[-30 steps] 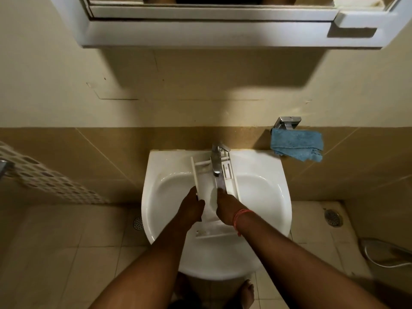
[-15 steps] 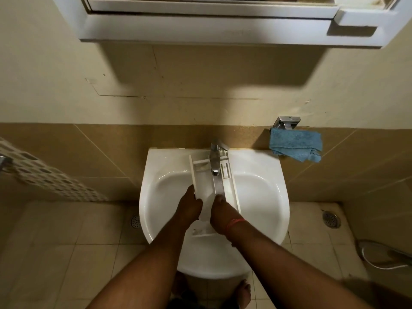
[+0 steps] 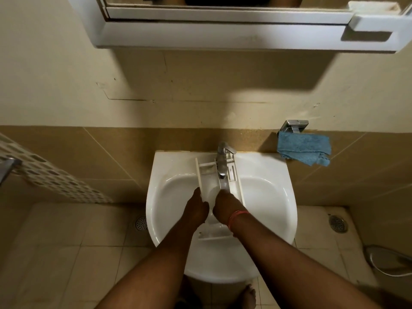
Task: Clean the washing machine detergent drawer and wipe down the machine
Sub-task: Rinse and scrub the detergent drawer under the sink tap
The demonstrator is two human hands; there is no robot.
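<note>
In the centre of the frame a white detergent drawer (image 3: 231,175) lies lengthwise across the white sink (image 3: 267,197), its far end under the chrome tap (image 3: 223,161) and its near end reaching toward the basin's front rim. The left hand (image 3: 197,208) curls around the drawer's left side rail, gripping it. The right hand (image 3: 224,205) sits inside the drawer under the spout; whether its fingers clasp anything cannot be told. Bare basin lies open on either side of the drawer. A blue cloth (image 3: 303,150) hangs from a wall bracket at right, beyond the sink's edge.
</note>
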